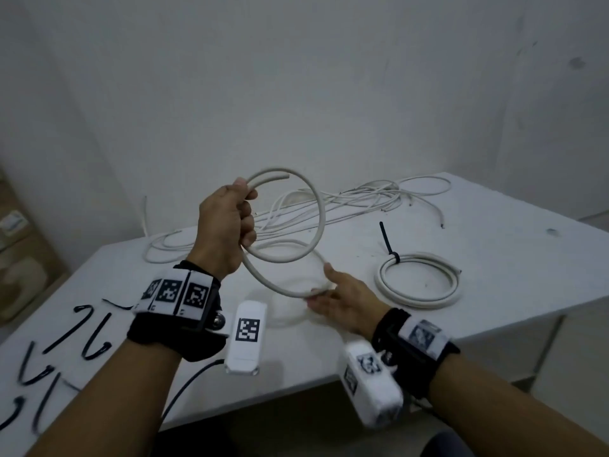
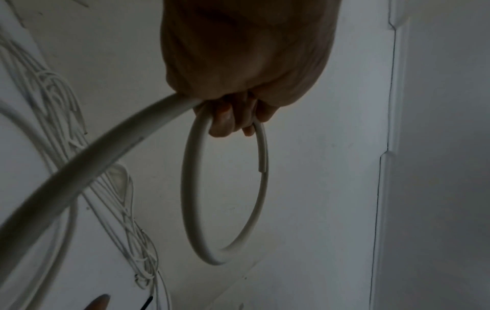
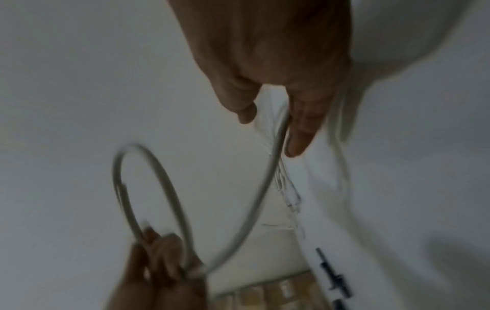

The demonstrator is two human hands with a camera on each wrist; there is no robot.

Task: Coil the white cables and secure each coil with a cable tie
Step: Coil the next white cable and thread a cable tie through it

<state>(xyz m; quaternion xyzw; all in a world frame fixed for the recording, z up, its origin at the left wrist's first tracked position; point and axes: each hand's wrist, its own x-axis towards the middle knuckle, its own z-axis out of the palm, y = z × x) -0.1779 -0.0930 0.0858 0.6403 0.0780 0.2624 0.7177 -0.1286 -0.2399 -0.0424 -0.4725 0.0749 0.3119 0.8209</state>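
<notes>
I have the thick white cable (image 1: 319, 206) up in the air over the table (image 1: 494, 225). My left hand (image 1: 227, 225) has a closed grip round the crossing of the first loop, cut end pointing right. The free run sweeps down and right to my right hand (image 1: 342, 300), the nearer one, whose relaxed fingers (image 3: 299, 134) only guide it. I judge the next loop must swing up-left. The tied coil (image 1: 420, 280) lies to the right; the loose cables (image 1: 362, 199) lie behind.

White cables (image 1: 346, 206), black cable ties (image 1: 82, 338), white table (image 1: 494, 258), black-and-white patterned wristbands (image 1: 174, 291).
</notes>
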